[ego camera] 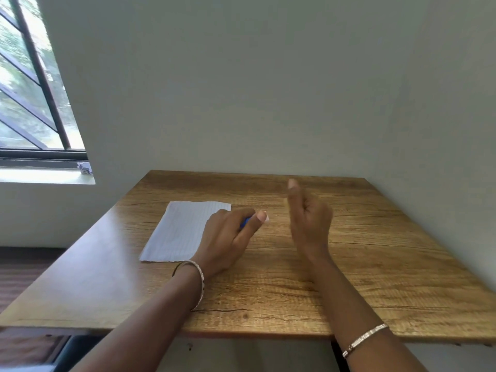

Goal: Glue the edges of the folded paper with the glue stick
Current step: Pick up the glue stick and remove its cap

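The folded paper (179, 229) lies flat on the wooden table (349, 264), left of the frame's centre. It is a white, lined sheet with a torn-looking upper edge. No glue trace can be made out on its surface or edges, though the resolution is too low to rule one out.

The left hand (228, 237) rests at the paper's right edge and covers its lower right corner. Its fingers and thumb are curled round a small blue object (244, 222), of which only a short section shows between the thumb and forefinger. From the task, this is judged to be the glue stick. Whether its cap is on or off cannot be told.

The right hand (308, 218) is raised above the table at the centre of the frame, well apart from the paper. Its forefinger points upward and the other fingers are loosely bent. It is motion-blurred and appears to hold nothing.

Task status, as a judgement:
- Done: the paper is folded and laid out, and the glue stick is in hand beside the sheet.
- Not yet evident: glue along the edges, and pressing of the edges together.

The task is assessed as at an early stage, at or just before the first application of glue.

A barred window (32, 89) occupies the upper left of the frame. Each wrist carries a bracelet.
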A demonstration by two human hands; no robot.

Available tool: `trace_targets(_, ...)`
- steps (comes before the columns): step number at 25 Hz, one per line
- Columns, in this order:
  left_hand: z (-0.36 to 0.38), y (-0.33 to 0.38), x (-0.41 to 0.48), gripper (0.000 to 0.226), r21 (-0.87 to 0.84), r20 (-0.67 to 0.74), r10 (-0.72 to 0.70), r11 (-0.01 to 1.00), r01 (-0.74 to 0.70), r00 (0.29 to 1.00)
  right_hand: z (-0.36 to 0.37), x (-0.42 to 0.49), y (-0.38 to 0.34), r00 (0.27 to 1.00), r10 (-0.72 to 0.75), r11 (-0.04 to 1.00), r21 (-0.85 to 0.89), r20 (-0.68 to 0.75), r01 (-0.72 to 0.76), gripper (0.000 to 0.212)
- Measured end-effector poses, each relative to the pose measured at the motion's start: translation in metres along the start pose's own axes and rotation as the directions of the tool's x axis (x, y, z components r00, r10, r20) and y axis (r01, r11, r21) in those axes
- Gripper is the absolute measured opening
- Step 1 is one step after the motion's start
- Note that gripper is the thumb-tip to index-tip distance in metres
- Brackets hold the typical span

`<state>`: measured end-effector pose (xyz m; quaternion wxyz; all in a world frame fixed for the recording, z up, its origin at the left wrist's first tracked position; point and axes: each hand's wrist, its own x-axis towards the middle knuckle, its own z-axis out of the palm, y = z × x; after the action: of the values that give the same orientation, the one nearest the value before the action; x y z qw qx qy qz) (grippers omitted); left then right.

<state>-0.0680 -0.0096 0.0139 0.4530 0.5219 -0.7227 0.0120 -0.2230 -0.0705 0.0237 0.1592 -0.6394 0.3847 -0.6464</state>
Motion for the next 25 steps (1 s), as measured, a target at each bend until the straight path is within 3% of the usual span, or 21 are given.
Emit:
trace_targets(4,-0.004,-0.009,-0.003,0.052,0.121,-0.038,-0.037,0.992,0.041,0.999,-0.023,0.014,0.004,0.938,0.334,0.909,0.297,-0.092,-0.294,0.038)
trace_targets(8,-0.001,-0.012,-0.001,0.042,0.096,-0.056,-0.048,0.994,0.054,0.997,-0.032,0.016,0.013,0.863,0.5,0.811,0.386,-0.067,-0.44,0.03)
trace_targets(11,-0.001,-0.016,-0.003,0.038,0.038,-0.046,-0.088,0.995,0.09,0.995,-0.039,0.016,0.019,0.874,0.482,0.852,0.264,-0.061,-0.451,0.028)
trace_targets(15,-0.001,-0.02,-0.003,0.028,0.021,-0.038,-0.114,0.993,0.115,0.993,-0.055,0.021,0.042,0.925,0.381,0.915,-0.149,0.005,-0.376,0.023)
trace_targets(19,0.001,-0.024,-0.004,0.031,-0.02,0.02,-0.12,0.993,0.12,0.993,-0.071,0.028,0.063,0.921,0.376,0.856,-0.419,0.1,-0.303,0.024)
trace_targets(25,0.002,-0.025,-0.003,0.035,-0.082,0.036,-0.171,0.981,0.173,0.985,-0.065,0.022,0.077,0.894,0.396,0.768,-0.609,0.21,-0.198,0.016)
